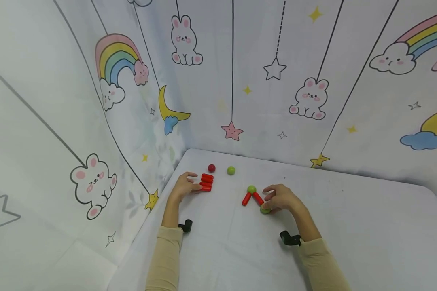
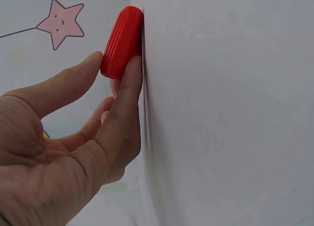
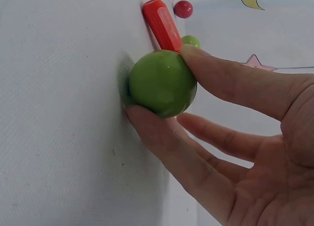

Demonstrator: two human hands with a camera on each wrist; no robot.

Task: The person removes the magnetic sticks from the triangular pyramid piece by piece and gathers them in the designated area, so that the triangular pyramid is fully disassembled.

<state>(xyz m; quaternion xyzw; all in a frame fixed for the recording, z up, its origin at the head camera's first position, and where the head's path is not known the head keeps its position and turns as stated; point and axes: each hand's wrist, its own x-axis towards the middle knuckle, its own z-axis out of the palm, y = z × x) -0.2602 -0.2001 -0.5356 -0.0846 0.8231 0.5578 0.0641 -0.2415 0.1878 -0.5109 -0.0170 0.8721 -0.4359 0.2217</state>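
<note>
My left hand (image 1: 183,186) pinches the near end of a red ridged rod (image 2: 122,42) between thumb and finger, low over the white table. In the head view that rod belongs to a short row of red rods (image 1: 207,177) at the table's left. With thumb and fingertips, my right hand (image 1: 281,198) pinches a green ball (image 3: 163,84) at the table surface. This ball is beside the near end of a red rod (image 1: 257,198). A second red rod (image 1: 246,199) slants the other way, and another green ball (image 1: 251,189) sits where their far ends meet.
Farther back on the white table (image 1: 225,250) are a dark red ball (image 1: 211,168) and a green ball (image 1: 231,170). A white curtain (image 1: 255,101) printed with rabbits, stars and rainbows rises behind the table and along its left side.
</note>
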